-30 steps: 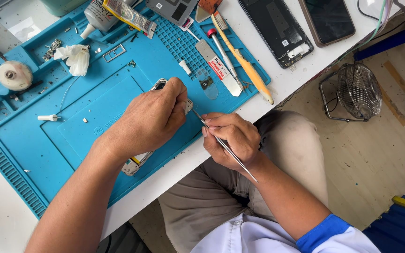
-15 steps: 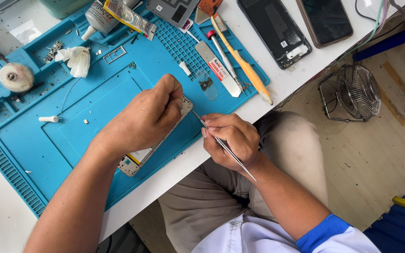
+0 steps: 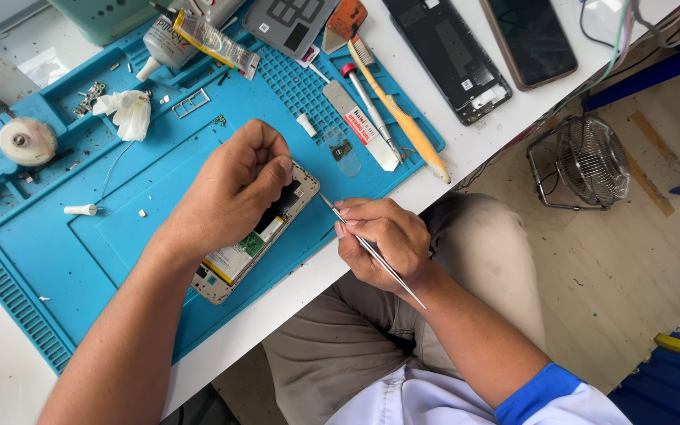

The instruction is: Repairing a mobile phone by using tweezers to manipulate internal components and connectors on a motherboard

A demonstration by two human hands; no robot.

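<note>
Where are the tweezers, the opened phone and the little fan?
Tweezers (image 3: 371, 250): head view, on the thin metal shaft below the right hand's fingers.
Opened phone (image 3: 238, 258): head view, on its exposed inside near the lower end.
Little fan (image 3: 592, 160): head view, on the wire grille.

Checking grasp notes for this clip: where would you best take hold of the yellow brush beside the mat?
Grip the yellow brush at mid-handle, from above. It lies flat and slanted, bristles toward the far edge, its long handle bare, though a red-capped tool lies close alongside.

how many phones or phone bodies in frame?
3: opened phone under left hand on blue mat; stripped black phone body and dark-screened phone on table, top right. More may sit out of frame.
</note>
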